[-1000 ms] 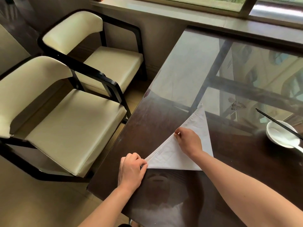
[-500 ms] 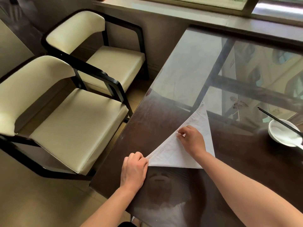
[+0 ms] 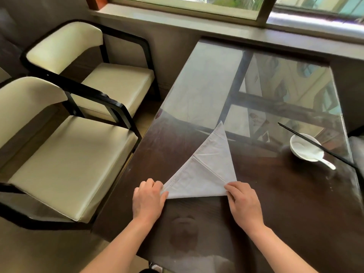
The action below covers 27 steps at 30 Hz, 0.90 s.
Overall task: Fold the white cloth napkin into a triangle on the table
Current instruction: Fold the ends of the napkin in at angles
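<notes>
A white cloth napkin lies flat as a triangle on the dark, glass-topped surface, its long tip pointing away from the person and a crease running across it. The left hand pinches the near left corner of the napkin while the right hand pinches the near right corner, both resting on the surface. Well apart to the right sits a white bowl with a white spoon and black chopsticks laid across it, and two cream-cushioned chairs stand beside the surface's left edge.
</notes>
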Available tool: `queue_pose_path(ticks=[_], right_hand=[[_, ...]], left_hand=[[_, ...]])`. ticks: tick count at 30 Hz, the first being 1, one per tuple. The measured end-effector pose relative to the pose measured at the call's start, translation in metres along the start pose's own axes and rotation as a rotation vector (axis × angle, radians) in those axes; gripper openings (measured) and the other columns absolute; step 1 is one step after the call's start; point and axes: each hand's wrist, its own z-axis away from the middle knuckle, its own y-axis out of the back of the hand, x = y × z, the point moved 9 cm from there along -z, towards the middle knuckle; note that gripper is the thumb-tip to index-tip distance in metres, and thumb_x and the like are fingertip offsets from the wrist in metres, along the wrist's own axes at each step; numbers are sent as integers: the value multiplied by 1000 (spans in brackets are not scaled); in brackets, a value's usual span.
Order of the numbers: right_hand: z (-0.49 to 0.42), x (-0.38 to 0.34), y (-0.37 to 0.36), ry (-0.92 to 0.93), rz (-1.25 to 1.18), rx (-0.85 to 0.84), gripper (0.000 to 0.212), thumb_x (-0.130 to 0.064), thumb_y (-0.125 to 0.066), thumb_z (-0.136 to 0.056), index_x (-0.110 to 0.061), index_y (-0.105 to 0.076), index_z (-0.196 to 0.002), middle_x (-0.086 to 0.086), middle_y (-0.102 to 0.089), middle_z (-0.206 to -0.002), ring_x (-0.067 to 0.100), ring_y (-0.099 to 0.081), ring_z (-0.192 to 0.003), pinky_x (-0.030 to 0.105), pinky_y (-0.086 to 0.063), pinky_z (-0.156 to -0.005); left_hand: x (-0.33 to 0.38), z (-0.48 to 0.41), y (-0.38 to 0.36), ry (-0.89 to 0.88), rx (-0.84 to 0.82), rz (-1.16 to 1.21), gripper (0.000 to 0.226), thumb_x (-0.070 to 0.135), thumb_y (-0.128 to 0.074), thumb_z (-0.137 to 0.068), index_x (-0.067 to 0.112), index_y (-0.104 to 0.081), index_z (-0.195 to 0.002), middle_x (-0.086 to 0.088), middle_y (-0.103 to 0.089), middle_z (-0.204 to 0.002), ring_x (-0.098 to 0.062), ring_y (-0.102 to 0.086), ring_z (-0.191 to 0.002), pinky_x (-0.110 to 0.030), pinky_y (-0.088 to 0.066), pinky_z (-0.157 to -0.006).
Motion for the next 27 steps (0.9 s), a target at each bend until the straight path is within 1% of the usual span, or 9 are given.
queue_pose_path(ticks=[3, 6, 10, 12, 15, 19, 23, 27], right_hand=[[10, 0, -2, 47, 63, -28, 22, -5, -77, -79, -12, -75, -100, 0, -70, -104, 24, -62, -92, 35, -49, -72], [16, -1, -4, 82, 82, -53, 25, -3, -76, -78, -15, -73, -101, -2, -71, -108, 25, -63, -97, 35, -50, -73], [22, 0, -2, 123, 79, -50, 30, -2, -75, -78, -14, -73, -106, -1, -70, -116, 25, -64, -104, 38, -53, -85], [25, 4, 1, 112, 77, -39, 34, -3, -74, -79, -13, -71, -111, 1, -69, -119, 25, -63, -108, 39, -51, -90], [31, 10, 0, 94, 91, -45, 36, -6, -73, -81, -12, -70, -116, 2, -67, -124, 26, -62, -112, 39, -51, -94], [39, 16, 0, 92, 110, -57, 38, -6, -76, -80, -10, -72, -117, 2, -68, -128, 26, -64, -114, 40, -52, -97], [46, 20, 1, 87, 116, -62, 37, -2, -78, -77, -9, -74, -113, 2, -67, -129, 27, -66, -112, 40, -53, -95], [46, 23, 3, 50, 92, -66, 43, -3, -78, -78, -12, -71, -119, 0, -66, -131, 26, -64, -114, 38, -55, -91]], left_hand=[[-1, -2, -1, 33, -14, 9, 18, 45, -62, -90, 29, -65, -99, 8, -57, -91, -12, -49, -80, -27, -43, -70], [-1, 0, -1, 67, -21, 6, 17, 43, -61, -92, 29, -64, -102, 8, -59, -93, -11, -50, -83, -25, -39, -71], [-2, 3, -2, 107, -30, 53, 19, 39, -61, -93, 25, -64, -106, 5, -57, -97, -15, -51, -87, -29, -45, -75], [-1, 4, -2, 118, -41, 61, 24, 38, -60, -94, 23, -61, -113, 1, -58, -103, -18, -52, -93, -31, -47, -76], [-2, 4, -2, 154, -61, 67, 33, 40, -59, -94, 23, -57, -122, 0, -57, -109, -18, -51, -98, -31, -50, -76], [-9, 7, -6, 188, -99, 80, 33, 40, -60, -93, 21, -57, -120, -2, -57, -108, -20, -52, -98, -33, -50, -77], [-18, 7, -8, 256, -119, 152, 30, 38, -65, -91, 18, -58, -113, -4, -61, -106, -24, -56, -97, -36, -51, -79], [-20, 3, -9, 290, -171, 150, 30, 39, -67, -90, 17, -60, -110, -6, -61, -109, -25, -57, -100, -36, -50, -81]])
